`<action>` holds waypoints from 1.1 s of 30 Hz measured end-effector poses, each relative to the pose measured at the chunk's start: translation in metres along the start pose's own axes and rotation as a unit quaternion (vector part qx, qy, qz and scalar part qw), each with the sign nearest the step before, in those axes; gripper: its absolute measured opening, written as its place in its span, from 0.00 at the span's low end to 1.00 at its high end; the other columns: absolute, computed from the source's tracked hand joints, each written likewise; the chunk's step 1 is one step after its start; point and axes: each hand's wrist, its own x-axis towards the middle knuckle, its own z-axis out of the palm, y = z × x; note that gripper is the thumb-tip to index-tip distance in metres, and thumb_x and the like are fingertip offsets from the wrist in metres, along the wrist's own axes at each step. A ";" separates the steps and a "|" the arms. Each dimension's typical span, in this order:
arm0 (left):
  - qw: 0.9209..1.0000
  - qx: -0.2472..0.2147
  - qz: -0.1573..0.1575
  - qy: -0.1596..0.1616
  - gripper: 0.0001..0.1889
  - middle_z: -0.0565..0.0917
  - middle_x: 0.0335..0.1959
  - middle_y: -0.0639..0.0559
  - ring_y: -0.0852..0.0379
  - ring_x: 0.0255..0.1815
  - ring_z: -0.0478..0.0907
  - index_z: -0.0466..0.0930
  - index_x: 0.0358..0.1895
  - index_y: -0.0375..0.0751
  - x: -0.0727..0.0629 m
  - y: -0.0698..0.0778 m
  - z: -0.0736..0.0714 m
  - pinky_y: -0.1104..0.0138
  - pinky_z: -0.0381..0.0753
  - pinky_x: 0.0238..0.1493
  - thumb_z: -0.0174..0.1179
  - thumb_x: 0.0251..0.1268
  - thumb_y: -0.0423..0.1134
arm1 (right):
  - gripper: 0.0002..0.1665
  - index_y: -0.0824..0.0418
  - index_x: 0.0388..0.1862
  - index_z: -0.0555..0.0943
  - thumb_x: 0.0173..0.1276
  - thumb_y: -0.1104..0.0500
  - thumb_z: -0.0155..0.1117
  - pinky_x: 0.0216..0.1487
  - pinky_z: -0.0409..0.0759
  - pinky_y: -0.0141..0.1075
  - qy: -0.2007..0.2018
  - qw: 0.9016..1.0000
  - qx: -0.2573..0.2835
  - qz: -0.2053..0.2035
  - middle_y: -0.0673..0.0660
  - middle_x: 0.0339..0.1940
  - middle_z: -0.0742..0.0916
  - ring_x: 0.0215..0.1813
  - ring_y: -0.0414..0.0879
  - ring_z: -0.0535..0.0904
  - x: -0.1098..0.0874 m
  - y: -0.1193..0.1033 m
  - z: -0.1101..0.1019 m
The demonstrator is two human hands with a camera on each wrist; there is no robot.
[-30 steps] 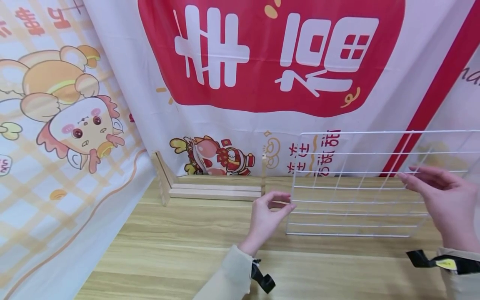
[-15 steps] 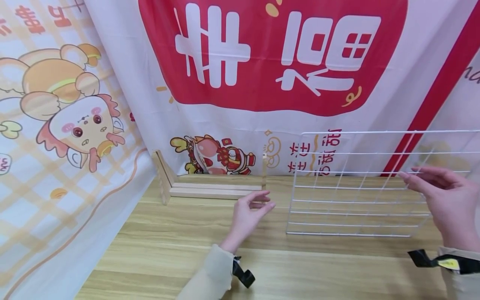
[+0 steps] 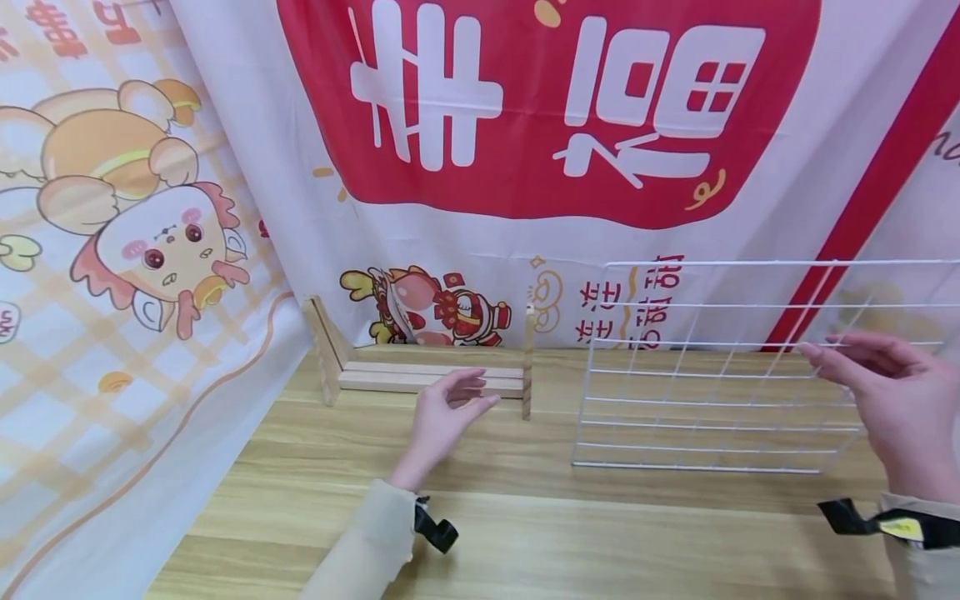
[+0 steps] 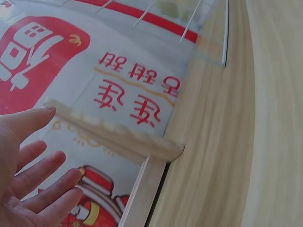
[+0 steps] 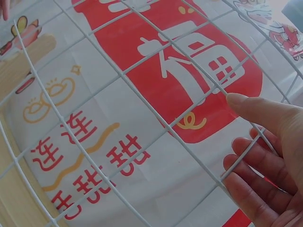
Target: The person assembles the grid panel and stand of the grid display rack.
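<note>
A white wire grid panel stands upright on its lower edge at the right of the head view. My right hand grips its wires, and in the right wrist view the thumb lies on the near side with the fingers behind. My left hand has its fingers loosely spread and holds nothing. It overlaps the front rail of a small wooden stand in the head view. Two upright end pieces, including the right post, rise from this stand; the left wrist view shows that post beyond the thumb.
The wood-grain table runs under both hands. A white and red printed cloth hangs behind the stand and the grid. On the left hangs another cloth with a cartoon animal. Black straps circle both wrists.
My left hand has let go of the grid's left edge and moved left to the wooden stand. The right hand and the grid have stayed almost still.
</note>
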 end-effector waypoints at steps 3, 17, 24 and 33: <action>1.000 0.003 -0.003 0.014 0.26 0.86 0.52 0.46 0.39 0.54 0.83 0.84 0.58 0.42 0.001 -0.004 -0.016 0.50 0.81 0.59 0.78 0.56 0.44 | 0.20 0.62 0.56 0.83 0.66 0.61 0.74 0.43 0.78 0.16 -0.001 1.000 -0.009 0.004 0.41 0.38 0.87 0.33 0.33 0.83 -0.003 -0.001 -0.002; 0.982 0.052 -0.025 0.178 0.32 0.83 0.60 0.44 0.43 0.61 0.79 0.80 0.63 0.39 0.004 -0.019 -0.107 0.51 0.75 0.66 0.79 0.55 0.42 | 0.18 0.64 0.54 0.83 0.67 0.61 0.73 0.37 0.81 0.19 -0.013 0.999 0.007 0.030 0.41 0.38 0.87 0.32 0.31 0.86 -0.012 -0.007 0.000; 0.963 0.052 -0.052 0.258 0.36 0.80 0.65 0.45 0.46 0.65 0.76 0.77 0.67 0.41 0.000 -0.019 -0.145 0.55 0.72 0.69 0.80 0.54 0.42 | 0.10 0.66 0.42 0.85 0.62 0.71 0.74 0.29 0.83 0.23 -0.027 0.991 0.129 0.014 0.46 0.30 0.90 0.28 0.36 0.87 -0.025 -0.009 -0.002; 0.951 0.034 -0.061 0.301 0.37 0.78 0.67 0.46 0.45 0.65 0.76 0.76 0.69 0.44 0.010 -0.011 -0.183 0.58 0.72 0.69 0.80 0.54 0.40 | 0.11 0.69 0.40 0.84 0.61 0.78 0.71 0.29 0.84 0.24 -0.029 0.982 0.184 -0.013 0.51 0.29 0.91 0.27 0.38 0.88 -0.036 -0.009 0.000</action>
